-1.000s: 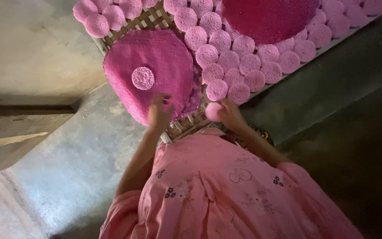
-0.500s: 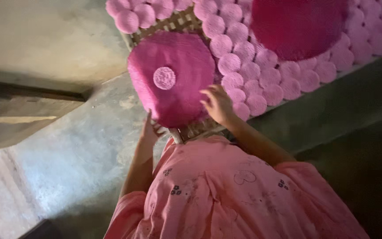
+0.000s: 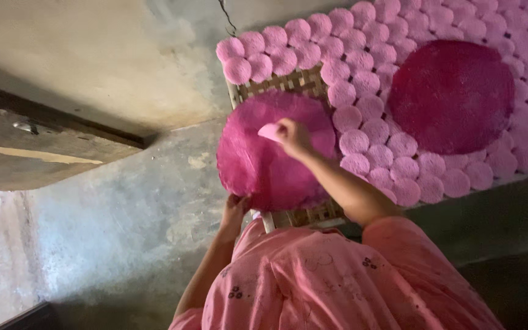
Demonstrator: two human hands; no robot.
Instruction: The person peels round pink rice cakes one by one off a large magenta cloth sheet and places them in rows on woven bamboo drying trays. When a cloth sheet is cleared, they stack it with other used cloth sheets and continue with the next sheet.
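Note:
A large round magenta sheet [image 3: 258, 165] lies on a woven bamboo tray [image 3: 288, 85]. My left hand [image 3: 234, 209] grips the sheet's near edge. My right hand [image 3: 289, 134] is over the middle of that sheet and pinches a small pale pink disc [image 3: 269, 131]. Several small pink discs [image 3: 362, 110] lie in rows on the tray to the right of the sheet. A second, darker magenta sheet [image 3: 453, 95] rests on top of those discs farther right.
A grey concrete floor [image 3: 123, 214] spreads to the left. A wooden beam or sill [image 3: 44, 131] runs along the left side under a plastered wall [image 3: 93, 55]. My pink patterned sleeves and top [image 3: 337, 281] fill the lower middle.
My right hand has moved from the tray's near edge onto the middle of the large sheet and lifted the small disc that lay there. My left hand stays on the sheet's edge.

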